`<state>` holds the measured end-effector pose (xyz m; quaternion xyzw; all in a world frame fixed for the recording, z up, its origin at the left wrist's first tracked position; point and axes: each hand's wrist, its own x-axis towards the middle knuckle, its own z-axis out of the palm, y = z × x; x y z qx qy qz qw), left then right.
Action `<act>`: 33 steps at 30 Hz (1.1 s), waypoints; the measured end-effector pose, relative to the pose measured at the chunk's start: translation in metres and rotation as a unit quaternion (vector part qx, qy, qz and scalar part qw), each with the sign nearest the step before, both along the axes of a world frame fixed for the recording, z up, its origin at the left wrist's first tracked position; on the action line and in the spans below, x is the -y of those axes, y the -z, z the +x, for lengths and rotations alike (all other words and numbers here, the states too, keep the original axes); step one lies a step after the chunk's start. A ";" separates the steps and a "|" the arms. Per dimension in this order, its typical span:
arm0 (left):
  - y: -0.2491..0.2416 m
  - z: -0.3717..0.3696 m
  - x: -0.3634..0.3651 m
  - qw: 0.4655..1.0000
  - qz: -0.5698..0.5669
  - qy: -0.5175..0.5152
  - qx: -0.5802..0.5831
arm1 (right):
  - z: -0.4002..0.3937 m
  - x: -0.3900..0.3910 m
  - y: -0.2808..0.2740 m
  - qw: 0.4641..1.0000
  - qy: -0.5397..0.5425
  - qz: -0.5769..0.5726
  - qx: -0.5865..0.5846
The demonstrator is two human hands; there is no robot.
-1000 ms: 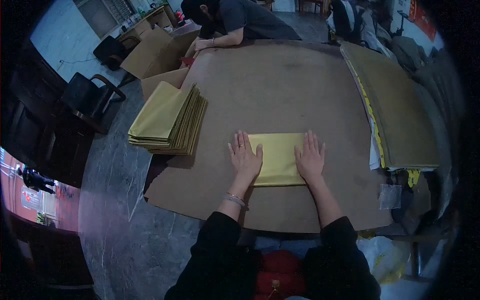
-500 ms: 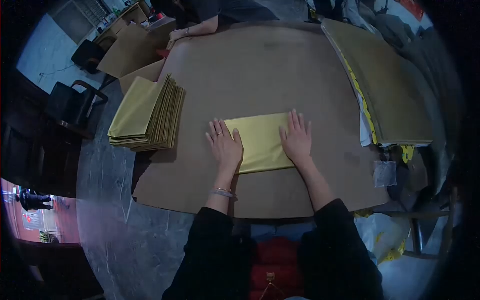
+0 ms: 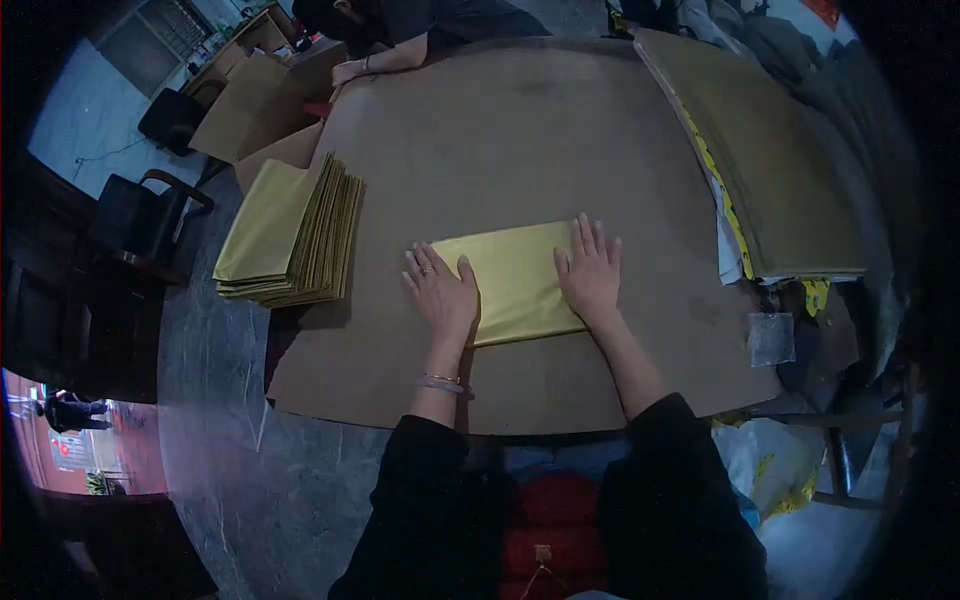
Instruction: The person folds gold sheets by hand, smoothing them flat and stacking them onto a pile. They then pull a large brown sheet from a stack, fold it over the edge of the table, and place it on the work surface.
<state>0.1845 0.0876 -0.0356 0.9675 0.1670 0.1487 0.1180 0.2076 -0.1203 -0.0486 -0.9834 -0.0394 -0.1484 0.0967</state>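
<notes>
A folded golden-yellow sheet or packet [image 3: 522, 280] lies flat on the brown cardboard-covered table [image 3: 480, 140] in front of me. Pressed along its left edge is my left hand [image 3: 443, 295], fingers stretched out, with a ring and wrist bands showing. My right hand [image 3: 592, 275] rests flat on the packet's right edge, its fingers extended. Neither hand grips anything. To the left stands a stack of similar golden folded packets [image 3: 290, 235], leaning with their edges fanned out.
Layered cardboard sheets [image 3: 770, 160] with yellow edging lie along the table's right side. A small clear plastic bag [image 3: 771, 339] hangs near the right corner. An open cardboard box [image 3: 250, 110] stands behind the stack. At the far edge, another person's forearm [image 3: 392, 58] leans on the table.
Both hands stay flat on the packet; the left has shifted slightly left, and the packet sits a little more tilted. The person across has leaned further into view.
</notes>
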 end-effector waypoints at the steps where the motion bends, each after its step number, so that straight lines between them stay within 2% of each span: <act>1: -0.003 0.000 -0.001 1.000 -0.013 -0.005 0.004 | 0.000 0.000 -0.001 1.000 -0.001 0.007 -0.007; 7: -0.009 -0.006 -0.013 0.978 -0.193 0.044 0.069 | -0.001 -0.002 -0.005 0.999 0.004 0.004 -0.038; 10: -0.014 -0.028 -0.003 0.985 -0.097 0.130 0.060 | 0.000 -0.003 -0.004 1.000 0.006 -0.010 -0.025; 11: -0.020 -0.038 0.005 0.985 -0.075 0.157 0.015 | 0.000 -0.002 -0.006 0.999 0.002 0.001 -0.038; 13: -0.025 -0.060 0.019 0.972 -0.070 0.223 0.006 | -0.001 -0.001 -0.004 1.000 -0.001 -0.001 -0.028; 16: -0.014 -0.072 0.027 0.967 -0.030 0.252 -0.035 | -0.002 0.000 -0.005 1.000 -0.012 0.009 -0.023; 26: -0.009 -0.072 0.030 0.974 0.008 0.221 -0.054 | 0.001 -0.001 0.001 1.000 0.006 0.007 -0.012; 30: -0.007 -0.072 0.031 0.975 0.009 0.217 -0.045 | -0.008 -0.025 -0.012 0.998 -0.004 0.012 0.059; 31: -0.007 -0.071 0.032 0.976 0.010 0.212 -0.054 | -0.018 -0.039 -0.038 0.987 -0.063 0.146 -0.017; 33: -0.002 -0.069 0.029 0.972 0.025 0.223 -0.070 | -0.034 -0.067 -0.042 0.934 -0.211 0.290 0.004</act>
